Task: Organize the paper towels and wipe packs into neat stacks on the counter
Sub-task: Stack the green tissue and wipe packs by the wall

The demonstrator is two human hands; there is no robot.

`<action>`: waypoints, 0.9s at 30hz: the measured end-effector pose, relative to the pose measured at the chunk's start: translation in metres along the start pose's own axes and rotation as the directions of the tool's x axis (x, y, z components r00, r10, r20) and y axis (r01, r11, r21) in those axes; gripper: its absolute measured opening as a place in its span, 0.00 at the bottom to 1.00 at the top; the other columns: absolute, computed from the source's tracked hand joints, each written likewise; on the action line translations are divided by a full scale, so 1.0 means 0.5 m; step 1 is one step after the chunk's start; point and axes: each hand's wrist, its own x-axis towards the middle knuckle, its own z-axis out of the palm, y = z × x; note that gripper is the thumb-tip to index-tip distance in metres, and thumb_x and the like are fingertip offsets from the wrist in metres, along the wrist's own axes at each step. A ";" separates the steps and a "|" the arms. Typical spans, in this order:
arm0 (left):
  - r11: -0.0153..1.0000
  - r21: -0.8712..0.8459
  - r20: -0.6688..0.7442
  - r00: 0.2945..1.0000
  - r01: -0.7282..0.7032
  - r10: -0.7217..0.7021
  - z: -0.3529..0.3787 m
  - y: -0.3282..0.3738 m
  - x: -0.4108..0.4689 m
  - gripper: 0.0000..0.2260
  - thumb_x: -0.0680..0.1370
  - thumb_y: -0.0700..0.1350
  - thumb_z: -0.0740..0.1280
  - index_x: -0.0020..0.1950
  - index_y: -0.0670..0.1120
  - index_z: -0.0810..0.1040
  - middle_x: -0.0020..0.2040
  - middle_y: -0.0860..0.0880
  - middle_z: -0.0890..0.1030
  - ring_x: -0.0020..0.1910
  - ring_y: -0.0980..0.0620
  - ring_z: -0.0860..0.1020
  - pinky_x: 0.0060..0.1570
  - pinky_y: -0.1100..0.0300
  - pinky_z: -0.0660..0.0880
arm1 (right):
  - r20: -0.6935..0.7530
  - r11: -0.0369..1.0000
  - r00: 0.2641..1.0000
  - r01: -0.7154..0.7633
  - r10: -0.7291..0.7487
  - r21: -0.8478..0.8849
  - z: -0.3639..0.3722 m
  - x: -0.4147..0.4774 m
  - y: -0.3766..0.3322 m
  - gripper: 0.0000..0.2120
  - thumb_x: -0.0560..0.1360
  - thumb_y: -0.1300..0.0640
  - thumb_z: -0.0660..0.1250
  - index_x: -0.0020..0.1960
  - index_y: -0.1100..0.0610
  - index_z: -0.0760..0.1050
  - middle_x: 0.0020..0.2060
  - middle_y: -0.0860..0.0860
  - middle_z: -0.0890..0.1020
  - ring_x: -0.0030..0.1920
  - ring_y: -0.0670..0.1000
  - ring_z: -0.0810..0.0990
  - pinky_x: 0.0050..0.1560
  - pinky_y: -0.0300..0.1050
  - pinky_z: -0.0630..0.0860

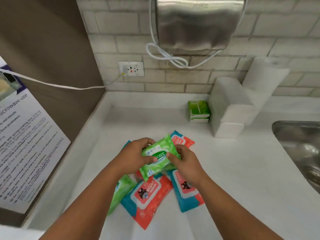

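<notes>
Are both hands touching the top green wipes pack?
Touching. The head view shows the left hand and right hand gripping the green wipes pack from either side.

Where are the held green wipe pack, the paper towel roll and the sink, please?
green wipe pack [158, 155]: head view, its printed front.
paper towel roll [266, 75]: head view, its white side.
sink [294, 134]: head view, its steel wall.

A green wipe pack is glossy, crinkled plastic film; the red and teal wipe packs have the same shiny film. The white counter looks smooth and matt. Folded paper towels are matt white paper. The sink is shiny metal, the hand dryer brushed metal, the wall rough pale brick.
</notes>
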 end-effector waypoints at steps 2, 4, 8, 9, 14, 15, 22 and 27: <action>0.998 -0.008 0.042 0.997 -0.057 0.058 0.013 0.021 0.029 0.21 0.72 0.47 0.79 0.62 0.56 0.79 0.51 0.57 0.85 0.46 0.59 0.84 0.48 0.60 0.80 | 0.011 0.992 1.000 -0.029 0.028 0.119 -0.025 -0.002 -0.005 0.09 0.79 0.55 0.70 0.58 0.57 0.81 0.51 0.53 0.87 0.49 0.53 0.87 0.54 0.54 0.83; 0.996 -0.048 0.074 0.994 -0.080 0.083 0.030 0.042 0.052 0.23 0.73 0.46 0.79 0.65 0.54 0.79 0.53 0.55 0.85 0.46 0.59 0.83 0.47 0.62 0.80 | -0.040 0.965 0.997 -0.057 0.070 0.255 -0.048 -0.005 -0.004 0.08 0.79 0.57 0.70 0.56 0.59 0.82 0.48 0.56 0.88 0.48 0.58 0.87 0.54 0.60 0.83; 0.987 -0.127 0.094 0.989 -0.103 0.115 0.088 0.083 0.090 0.19 0.75 0.49 0.76 0.66 0.53 0.80 0.54 0.55 0.85 0.49 0.57 0.84 0.54 0.53 0.82 | -0.177 0.892 0.963 -0.107 0.203 0.440 -0.102 -0.010 0.006 0.09 0.78 0.58 0.71 0.54 0.63 0.81 0.46 0.61 0.87 0.47 0.62 0.87 0.51 0.58 0.84; 0.985 -0.137 0.100 0.988 -0.102 0.116 0.109 0.093 0.099 0.17 0.76 0.50 0.75 0.64 0.53 0.81 0.53 0.54 0.86 0.49 0.56 0.85 0.54 0.51 0.82 | -0.229 0.878 0.945 -0.105 0.235 0.466 -0.117 -0.011 0.011 0.10 0.77 0.58 0.72 0.54 0.63 0.80 0.46 0.61 0.87 0.47 0.61 0.87 0.49 0.57 0.84; 0.973 -0.232 0.143 0.989 -0.012 0.046 0.236 0.160 0.131 0.11 0.81 0.44 0.69 0.63 0.49 0.82 0.54 0.53 0.84 0.51 0.52 0.83 0.59 0.51 0.80 | -0.427 0.837 0.831 -0.082 0.358 0.541 -0.200 -0.013 0.065 0.12 0.75 0.63 0.74 0.56 0.62 0.76 0.46 0.61 0.86 0.45 0.61 0.87 0.50 0.59 0.84; 0.970 -0.241 0.144 0.989 0.020 0.015 0.262 0.174 0.133 0.12 0.81 0.43 0.69 0.64 0.47 0.82 0.53 0.54 0.83 0.51 0.53 0.82 0.59 0.53 0.79 | -0.444 0.836 0.809 -0.102 0.385 0.540 -0.217 -0.014 0.079 0.12 0.74 0.65 0.72 0.57 0.61 0.75 0.47 0.62 0.85 0.45 0.61 0.86 0.51 0.59 0.83; 0.982 -0.113 0.157 0.979 0.149 -0.130 0.410 0.211 0.150 0.09 0.79 0.46 0.71 0.56 0.46 0.86 0.50 0.47 0.87 0.50 0.48 0.84 0.52 0.54 0.80 | -0.483 0.928 0.793 -0.310 0.371 0.204 -0.319 -0.038 0.163 0.12 0.73 0.70 0.68 0.55 0.64 0.81 0.48 0.58 0.86 0.49 0.59 0.85 0.54 0.59 0.83; 0.991 -0.023 0.114 0.986 0.129 -0.126 0.441 0.216 0.155 0.10 0.78 0.42 0.72 0.59 0.44 0.84 0.54 0.46 0.86 0.52 0.49 0.83 0.53 0.59 0.78 | -0.454 0.908 0.832 -0.405 0.319 -0.104 -0.351 -0.038 0.190 0.15 0.72 0.62 0.72 0.59 0.60 0.81 0.49 0.53 0.86 0.50 0.56 0.85 0.54 0.55 0.82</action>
